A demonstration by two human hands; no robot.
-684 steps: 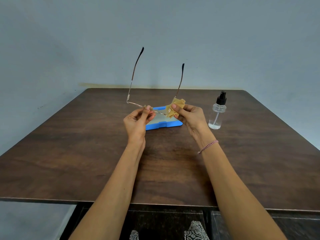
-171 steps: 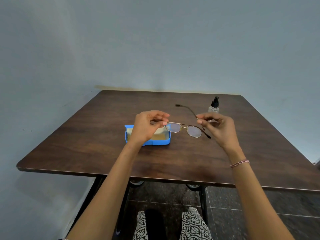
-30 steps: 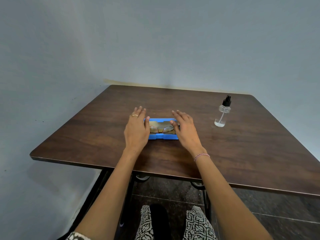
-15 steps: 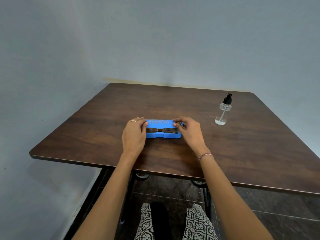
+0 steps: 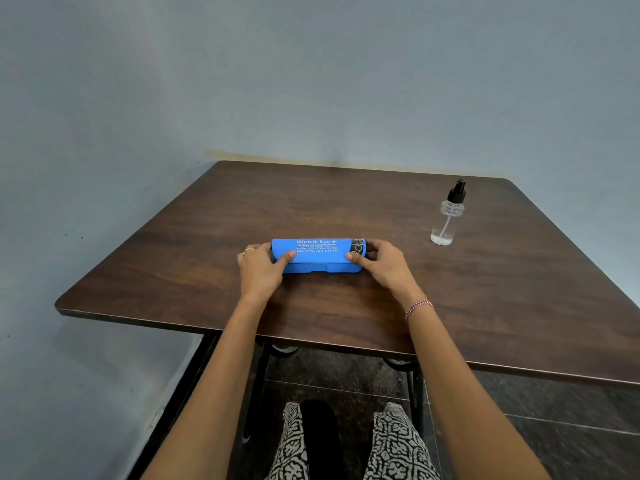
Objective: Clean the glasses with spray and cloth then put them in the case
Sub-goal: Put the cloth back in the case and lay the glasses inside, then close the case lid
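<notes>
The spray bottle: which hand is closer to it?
Right. The right hand grips the case end nearer the spray bottle; the left hand grips the far end. Neither touches it.

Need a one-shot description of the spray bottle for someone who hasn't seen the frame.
Start at the dark wooden table and look toward its far right corner. The spray bottle stands upright there, alone, apart from the blue case near the middle. It is the only clear item, topped by a black pump.
</notes>
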